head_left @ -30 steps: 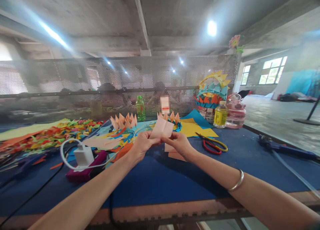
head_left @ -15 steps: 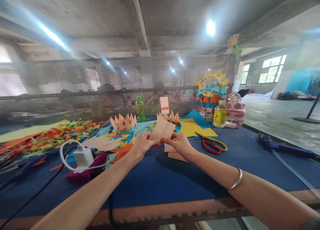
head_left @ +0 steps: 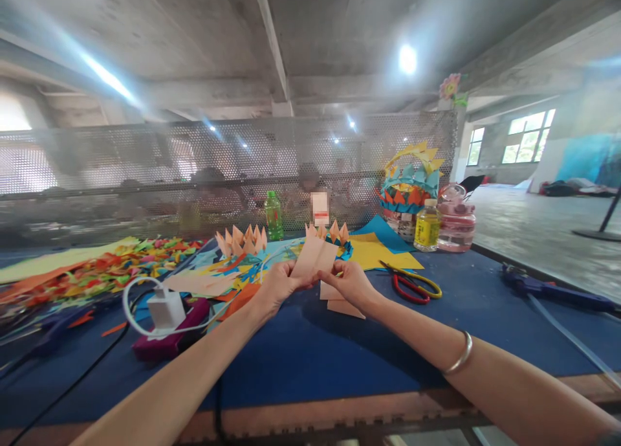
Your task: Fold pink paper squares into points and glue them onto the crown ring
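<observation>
1. Pinching its lower edge, the left hand (head_left: pixel 277 287) and right hand (head_left: pixel 350 281) both grasped a creased peach paper (head_left: pixel 313 257). The thumbs were close together; the paper rose between them, tilted toward 12 o'clock, above the blue surface (head_left: pixel 301 368).
2. At 5 o'clock from that grip, peach sheets (head_left: pixel 345 309) lay flat, partly covered by the right hand.
3. Straight behind at 12 o'clock, the held paper partly hid a peach-and-blue pointed ring (head_left: pixel 343 234). A perforated screen (head_left: pixel 145 155) closed off the far side.
4. Near the right hand, at 3 o'clock, lay scissors (head_left: pixel 412 284) with one red and one yellow handle, their tips touching or just beside a yellow sheet (head_left: pixel 381 250). Well beyond them was a dark blue gun-shaped tool (head_left: pixel 557 289).
5. Toward 1 to 2 o'clock stood a paper basket (head_left: pixel 410 192), a yellow-labelled bottle (head_left: pixel 427 227) and a pink jug (head_left: pixel 456 227).
6. Around 11 o'clock were a peach pointed ring (head_left: pixel 241 241) and, farther back, a green bottle (head_left: pixel 274 216); at 10 spread a heap of colourful scraps (head_left: pixel 130 265).
7. Between 8 and 9 o'clock, beyond the left forearm, a white charger (head_left: pixel 165 310) with a looping cable sat on a purple block (head_left: pixel 160 347).
</observation>
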A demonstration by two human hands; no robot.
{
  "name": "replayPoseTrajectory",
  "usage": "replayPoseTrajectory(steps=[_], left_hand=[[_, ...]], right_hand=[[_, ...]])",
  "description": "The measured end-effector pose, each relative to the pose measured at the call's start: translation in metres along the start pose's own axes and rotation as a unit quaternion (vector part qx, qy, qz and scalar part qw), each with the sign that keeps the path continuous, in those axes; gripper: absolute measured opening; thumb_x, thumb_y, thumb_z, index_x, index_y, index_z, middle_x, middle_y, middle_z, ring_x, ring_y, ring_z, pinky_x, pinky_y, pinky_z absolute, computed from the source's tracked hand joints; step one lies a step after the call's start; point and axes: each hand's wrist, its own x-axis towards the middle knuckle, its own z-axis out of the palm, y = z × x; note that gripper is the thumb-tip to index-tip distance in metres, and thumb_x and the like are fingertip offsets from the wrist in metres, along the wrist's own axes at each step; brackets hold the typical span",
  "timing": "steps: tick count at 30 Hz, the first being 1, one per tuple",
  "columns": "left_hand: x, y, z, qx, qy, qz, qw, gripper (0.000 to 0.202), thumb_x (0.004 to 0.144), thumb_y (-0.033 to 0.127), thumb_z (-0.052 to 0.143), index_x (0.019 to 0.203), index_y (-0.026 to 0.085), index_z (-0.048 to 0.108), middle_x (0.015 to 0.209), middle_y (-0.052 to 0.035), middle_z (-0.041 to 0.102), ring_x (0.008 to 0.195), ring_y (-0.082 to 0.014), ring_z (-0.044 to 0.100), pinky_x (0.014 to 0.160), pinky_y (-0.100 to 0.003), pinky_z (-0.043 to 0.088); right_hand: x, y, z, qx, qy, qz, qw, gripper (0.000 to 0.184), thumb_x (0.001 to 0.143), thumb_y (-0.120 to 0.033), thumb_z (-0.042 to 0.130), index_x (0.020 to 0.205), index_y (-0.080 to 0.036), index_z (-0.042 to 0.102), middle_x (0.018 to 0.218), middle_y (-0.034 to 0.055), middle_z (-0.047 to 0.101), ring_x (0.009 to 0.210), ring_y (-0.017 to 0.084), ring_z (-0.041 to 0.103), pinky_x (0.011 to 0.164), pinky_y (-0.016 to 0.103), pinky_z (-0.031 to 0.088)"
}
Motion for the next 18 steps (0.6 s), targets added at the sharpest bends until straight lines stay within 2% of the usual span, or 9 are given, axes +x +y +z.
replayPoseTrajectory(steps=[9,18], left_hand=[[0.0043,-0.0062,-0.0026,0.038,0.011,-0.008,0.999,0.029,0.048,0.021,0.085,0.072,0.012,0.073,0.063,-0.0022,0.071,0.059,-0.0178,0.064,0.060,-0.025,0.051],[0.0064,-0.0047,-0.0044,0.083,0.003,0.011,0.996,0.021,0.050,0.018,0.081,0.069,0.014,0.074,0.062,-0.0009,0.070,0.057,-0.0180,0.062,0.052,-0.023,0.044]], right_hand=[[-0.0002,0.0032,-0.0016,-0.013,-0.016,-0.004,1.000,0.033,0.076,-0.045,0.061,0.062,-0.016,0.063,0.062,0.0017,0.062,0.062,0.016,0.053,0.058,0.026,0.039],[-0.0014,0.0030,-0.0019,-0.023,-0.025,-0.004,0.999,0.034,0.078,-0.047,0.058,0.071,-0.015,0.068,0.066,0.0027,0.062,0.064,0.016,0.053,0.058,0.026,0.038]])
